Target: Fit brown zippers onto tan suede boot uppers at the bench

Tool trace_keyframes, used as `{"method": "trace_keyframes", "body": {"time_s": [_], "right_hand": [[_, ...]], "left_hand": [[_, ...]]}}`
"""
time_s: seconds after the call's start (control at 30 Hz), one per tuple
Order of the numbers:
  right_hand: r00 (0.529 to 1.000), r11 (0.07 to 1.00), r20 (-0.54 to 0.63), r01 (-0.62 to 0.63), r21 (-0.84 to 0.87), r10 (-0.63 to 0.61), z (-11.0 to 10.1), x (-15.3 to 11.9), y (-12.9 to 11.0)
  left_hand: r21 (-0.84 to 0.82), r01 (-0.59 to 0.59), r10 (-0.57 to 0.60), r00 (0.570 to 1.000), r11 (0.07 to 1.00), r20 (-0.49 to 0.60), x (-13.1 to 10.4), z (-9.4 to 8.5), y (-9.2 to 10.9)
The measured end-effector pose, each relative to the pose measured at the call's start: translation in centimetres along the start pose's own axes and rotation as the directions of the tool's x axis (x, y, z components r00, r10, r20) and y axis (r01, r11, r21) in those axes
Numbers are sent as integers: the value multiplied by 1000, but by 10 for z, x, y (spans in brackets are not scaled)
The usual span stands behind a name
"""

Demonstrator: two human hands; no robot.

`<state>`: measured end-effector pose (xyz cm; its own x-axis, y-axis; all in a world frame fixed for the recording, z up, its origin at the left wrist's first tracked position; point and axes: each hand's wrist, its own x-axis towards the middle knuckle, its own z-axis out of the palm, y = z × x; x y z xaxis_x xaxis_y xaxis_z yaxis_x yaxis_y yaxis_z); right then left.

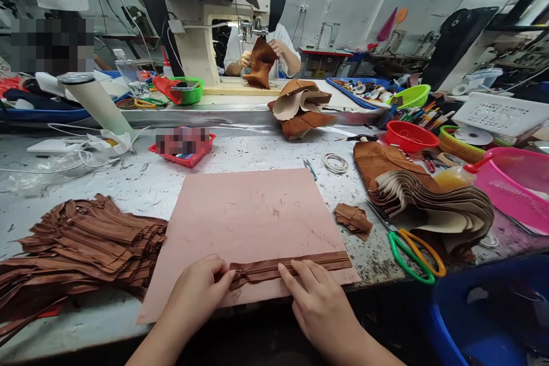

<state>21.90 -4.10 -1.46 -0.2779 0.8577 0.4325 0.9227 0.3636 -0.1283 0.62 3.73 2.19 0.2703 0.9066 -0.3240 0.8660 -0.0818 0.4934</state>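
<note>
A brown zipper strip (pixel 266 269) lies flat along the near edge of a pink sheet (pixel 249 211). My left hand (pixel 201 289) pinches the strip's left end between thumb and fingers. Resting on the middle of the strip are the fingertips of my right hand (pixel 317 297), fingers stretched out and pressing from above. To the left is a large pile of similar brown zippers (pixel 94 240), partly overlapping the sheet's left edge. Small brown leather pieces (pixel 354 220) lie just right of the sheet.
Scissors with green and orange handles (pixel 412 254) lie at the right, beside stacked brown panels (pixel 429 200). A red basket (pixel 184 151) stands beyond the sheet. A blue tub (pixel 493 309) is at the lower right. Across the table, a person's hands (pixel 278 51) hold brown leather at a sewing machine.
</note>
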Motion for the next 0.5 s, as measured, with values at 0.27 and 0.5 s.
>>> {"method": "trace_keyframes", "body": {"time_s": [0.27, 0.5], "right_hand": [[1000, 999, 9, 13, 44, -13, -1, 12, -19], [992, 985, 93, 70, 157, -85, 16, 15, -25]], "left_hand": [[26, -23, 22, 1000, 999, 16, 0, 1, 2], [43, 4, -4, 1000, 999, -4, -3, 4, 11]]}}
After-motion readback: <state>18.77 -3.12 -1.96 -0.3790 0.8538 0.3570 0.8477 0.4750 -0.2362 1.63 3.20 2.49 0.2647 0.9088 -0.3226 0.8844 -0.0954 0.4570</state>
